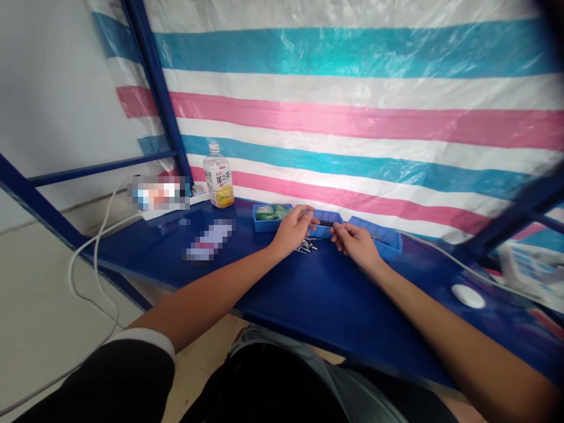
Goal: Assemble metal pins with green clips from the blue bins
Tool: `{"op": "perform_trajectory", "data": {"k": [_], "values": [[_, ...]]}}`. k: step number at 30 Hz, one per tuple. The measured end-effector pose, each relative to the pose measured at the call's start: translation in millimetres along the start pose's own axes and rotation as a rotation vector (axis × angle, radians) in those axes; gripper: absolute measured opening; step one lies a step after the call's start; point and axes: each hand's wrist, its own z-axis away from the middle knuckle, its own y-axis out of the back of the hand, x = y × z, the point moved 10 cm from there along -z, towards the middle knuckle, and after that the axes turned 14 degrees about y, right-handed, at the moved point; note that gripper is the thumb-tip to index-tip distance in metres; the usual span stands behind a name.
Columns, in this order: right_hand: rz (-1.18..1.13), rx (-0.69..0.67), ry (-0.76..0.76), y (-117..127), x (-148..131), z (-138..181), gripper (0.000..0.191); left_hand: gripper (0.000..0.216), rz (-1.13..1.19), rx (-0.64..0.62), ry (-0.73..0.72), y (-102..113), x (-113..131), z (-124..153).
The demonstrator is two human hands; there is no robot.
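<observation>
Blue tabletop (282,299) carries the middle bin (325,231); left hand (294,227) and right hand (356,242) at its two ends, thumbs close to curled fingers, cannot tell if anything is held. Slim metal pins (308,245) lie loose before it: a brushing finger could scatter them. Small dark parts (326,223) inside; a knocked rim might spill these.

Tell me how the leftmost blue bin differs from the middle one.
The leftmost bin holds green packaging; the middle bin holds small dark pieces. The leftmost bin shows left of the left hand, the middle bin between that hand and the right hand. Both are blue and open-topped.
</observation>
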Motion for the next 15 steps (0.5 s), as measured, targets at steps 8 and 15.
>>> {"op": "perform_trajectory", "data": {"k": [8, 15], "values": [[0.391, -0.361, 0.632, -50, -73, 23, 0.035, 0.022, 0.024, 0.063, -0.052, 14, 15, 1], [0.471, -0.663, 0.748, -89, -67, 43, 0.049, 0.025, -0.024, 0.069, -0.068, 15, 21, 3]]}}
